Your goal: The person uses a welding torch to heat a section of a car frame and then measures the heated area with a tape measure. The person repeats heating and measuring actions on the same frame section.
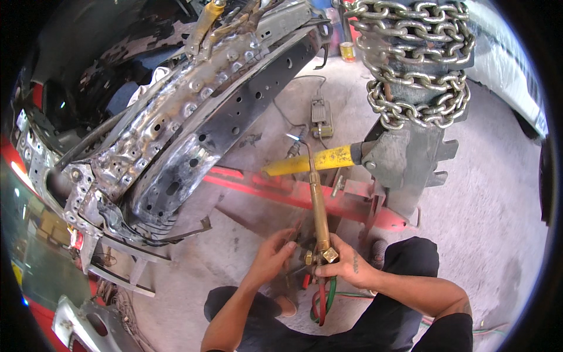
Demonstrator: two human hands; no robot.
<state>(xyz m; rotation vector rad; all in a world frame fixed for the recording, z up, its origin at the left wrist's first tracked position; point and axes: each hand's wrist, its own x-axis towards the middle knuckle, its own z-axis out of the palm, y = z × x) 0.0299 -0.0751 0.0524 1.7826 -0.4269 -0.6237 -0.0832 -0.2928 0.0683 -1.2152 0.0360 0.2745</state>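
got a brass torch (318,211) gripped in the right hand (352,263), crossing in front of the yellow ram (319,160) as seen from the head, handle on the near side of the ram and tip (301,140) poking past the far side. looking lit too, going by the pale blue glint up there, though hard to swear to. left hand (273,251) curled in on the near side of the ram, just left of the handle, fingers and thumb narrowed, maybe on something thin, can't tell. would worry most about burns: swing the tip back to the near side of the ram and risk catching the left hand or the dark trousers (381,314). could also cook the ram's paint by dipping too low, or scorch the grey box (318,111) beyond the ram with a careless sweep. watch the red hose (322,293) and green hose (332,287) drooping on the near side of the ram: easy to snag with a foot (287,306), yanking the tip off line. just as easy to nudge the valve knobs (331,255) by accident and upset any flame.
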